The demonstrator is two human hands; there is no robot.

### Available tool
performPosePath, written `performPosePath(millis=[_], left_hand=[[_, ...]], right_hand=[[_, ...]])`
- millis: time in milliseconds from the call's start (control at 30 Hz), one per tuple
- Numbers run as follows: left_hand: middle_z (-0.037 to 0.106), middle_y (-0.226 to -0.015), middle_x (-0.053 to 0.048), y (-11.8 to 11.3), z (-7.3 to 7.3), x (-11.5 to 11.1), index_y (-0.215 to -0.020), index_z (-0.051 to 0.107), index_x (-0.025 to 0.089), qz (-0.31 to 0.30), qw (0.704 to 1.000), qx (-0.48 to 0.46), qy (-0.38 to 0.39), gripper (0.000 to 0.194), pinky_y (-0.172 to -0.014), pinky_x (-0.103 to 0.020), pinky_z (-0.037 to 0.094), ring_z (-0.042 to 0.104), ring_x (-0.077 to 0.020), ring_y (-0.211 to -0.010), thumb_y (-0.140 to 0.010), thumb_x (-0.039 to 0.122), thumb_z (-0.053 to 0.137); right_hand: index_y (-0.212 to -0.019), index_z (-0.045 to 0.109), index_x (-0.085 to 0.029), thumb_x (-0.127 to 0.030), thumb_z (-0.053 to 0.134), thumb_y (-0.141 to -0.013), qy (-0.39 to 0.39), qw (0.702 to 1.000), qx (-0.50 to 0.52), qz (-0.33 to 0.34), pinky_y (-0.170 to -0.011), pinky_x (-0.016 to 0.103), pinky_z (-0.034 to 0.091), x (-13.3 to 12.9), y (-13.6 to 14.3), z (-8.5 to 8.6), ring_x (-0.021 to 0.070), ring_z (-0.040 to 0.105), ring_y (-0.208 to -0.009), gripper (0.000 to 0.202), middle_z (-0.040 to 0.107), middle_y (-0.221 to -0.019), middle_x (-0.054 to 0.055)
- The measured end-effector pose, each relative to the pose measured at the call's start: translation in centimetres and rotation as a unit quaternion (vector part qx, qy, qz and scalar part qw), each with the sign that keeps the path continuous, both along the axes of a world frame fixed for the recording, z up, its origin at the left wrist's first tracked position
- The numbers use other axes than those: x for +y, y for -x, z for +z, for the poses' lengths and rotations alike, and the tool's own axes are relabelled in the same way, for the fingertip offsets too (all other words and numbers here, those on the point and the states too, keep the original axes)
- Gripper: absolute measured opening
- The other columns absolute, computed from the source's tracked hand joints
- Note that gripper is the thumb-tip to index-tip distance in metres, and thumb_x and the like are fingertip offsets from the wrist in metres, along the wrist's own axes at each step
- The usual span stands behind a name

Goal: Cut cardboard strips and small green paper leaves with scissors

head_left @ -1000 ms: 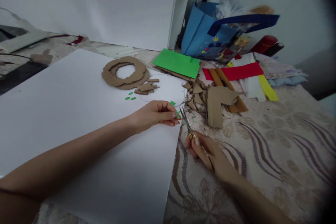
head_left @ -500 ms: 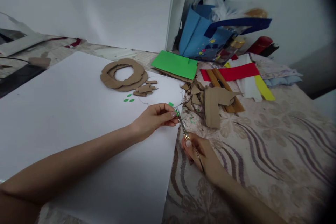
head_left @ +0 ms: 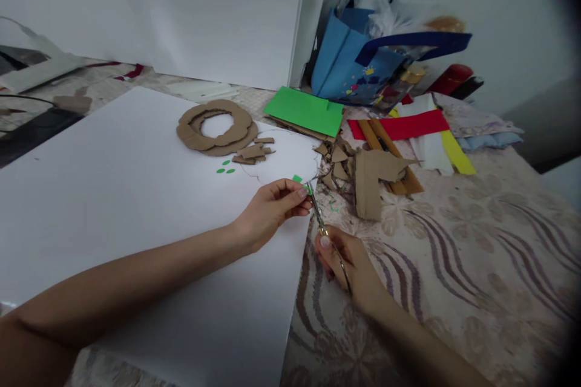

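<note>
Between thumb and fingers, my left hand [head_left: 282, 202] pinches a small piece of green paper [head_left: 308, 190] above the right edge of a large white sheet [head_left: 172, 205]. My right hand [head_left: 347, 257] grips a pair of scissors [head_left: 319, 214], its blades pointing up at the green piece. The blade tips lie at or beside the paper; exact contact is too small to tell. Another green scrap [head_left: 297, 179] shows just beyond my left fingertips. Several small green ovals [head_left: 221, 171] lie on the white sheet, left of some cardboard strips [head_left: 252, 153].
Scalloped cardboard rings [head_left: 188, 133] rest on the sheet. Behind them lies a green paper sheet [head_left: 304, 110]. Cardboard scraps [head_left: 367, 184] and red felt-like strip [head_left: 415, 126] are to the right, on a patterned tablecloth [head_left: 431, 266]. A blue bag [head_left: 336, 54] stands at the back.
The green piece and scissor tips have shifted slightly in my hands, with the blades now a little more upright. The whole view has moved slightly. Both hands keep their grip.
</note>
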State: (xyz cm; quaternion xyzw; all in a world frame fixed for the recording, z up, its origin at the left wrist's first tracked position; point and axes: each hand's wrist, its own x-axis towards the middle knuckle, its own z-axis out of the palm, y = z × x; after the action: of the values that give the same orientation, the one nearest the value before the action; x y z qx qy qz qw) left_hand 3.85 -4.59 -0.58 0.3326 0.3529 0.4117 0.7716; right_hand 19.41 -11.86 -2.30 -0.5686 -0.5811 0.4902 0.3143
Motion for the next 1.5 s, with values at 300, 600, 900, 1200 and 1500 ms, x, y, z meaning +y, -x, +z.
performPosePath(millis=[300, 600, 900, 1200, 1500], left_hand=[[0.061, -0.07, -0.002, -0.19, -0.01, -0.06, -0.076, 0.058, 0.011, 0.013, 1.0, -0.001, 0.002, 0.008, -0.068, -0.023, 0.045, 0.057, -0.0083, -0.066, -0.079, 0.016, 0.063], [0.061, -0.07, -0.002, -0.26, 0.01, -0.12, -0.076, 0.058, 0.011, 0.018, 1.0, -0.003, 0.007, 0.008, -0.068, -0.023, 0.044, 0.057, -0.0083, -0.066, -0.079, 0.016, 0.063], [0.061, -0.07, -0.002, -0.31, -0.21, -0.15, -0.076, 0.058, 0.011, 0.024, 1.0, -0.011, 0.007, 0.009, -0.07, -0.025, 0.045, 0.057, -0.0088, -0.067, -0.077, 0.017, 0.066], [0.061, -0.071, -0.001, -0.39, -0.16, -0.28, -0.076, 0.058, 0.011, 0.028, 0.999, -0.014, 0.01, 0.008, -0.07, -0.024, 0.044, 0.057, -0.0087, -0.068, -0.079, 0.016, 0.064], [0.06, -0.072, -0.002, -0.44, -0.31, -0.33, -0.075, 0.057, 0.011, 0.024, 0.999, -0.029, 0.021, 0.01, -0.07, -0.025, 0.044, 0.056, -0.009, -0.068, -0.079, 0.017, 0.064]], right_hand=[[-0.061, 0.039, -0.021, -0.062, 0.039, -0.085, -0.012, 1.0, -0.024, -0.002, -0.044, 0.024, 0.026, 0.14, -0.02, -0.15, 0.0104, 0.035, -0.048, 0.048, 0.035, -0.052, -0.005], [-0.061, 0.039, -0.021, -0.063, 0.038, -0.085, -0.007, 0.999, -0.038, -0.001, -0.044, 0.024, 0.027, 0.02, 0.0, -0.11, 0.0105, 0.035, -0.047, 0.048, 0.036, -0.05, -0.005], [-0.061, 0.038, -0.021, -0.064, 0.039, -0.085, -0.006, 0.999, -0.04, -0.005, -0.044, 0.023, 0.027, 0.02, 0.08, 0.15, 0.0108, 0.034, -0.048, 0.049, 0.035, -0.051, -0.005], [-0.061, 0.039, -0.021, -0.062, 0.039, -0.086, -0.009, 0.999, -0.049, -0.005, -0.044, 0.024, 0.027, 0.01, 0.02, 0.01, 0.0109, 0.034, -0.048, 0.048, 0.036, -0.052, -0.004], [-0.061, 0.039, -0.021, -0.064, 0.041, -0.084, -0.008, 0.998, -0.061, -0.008, -0.044, 0.024, 0.027, 0.09, 0.01, 0.01, 0.011, 0.035, -0.047, 0.049, 0.036, -0.051, -0.004]])
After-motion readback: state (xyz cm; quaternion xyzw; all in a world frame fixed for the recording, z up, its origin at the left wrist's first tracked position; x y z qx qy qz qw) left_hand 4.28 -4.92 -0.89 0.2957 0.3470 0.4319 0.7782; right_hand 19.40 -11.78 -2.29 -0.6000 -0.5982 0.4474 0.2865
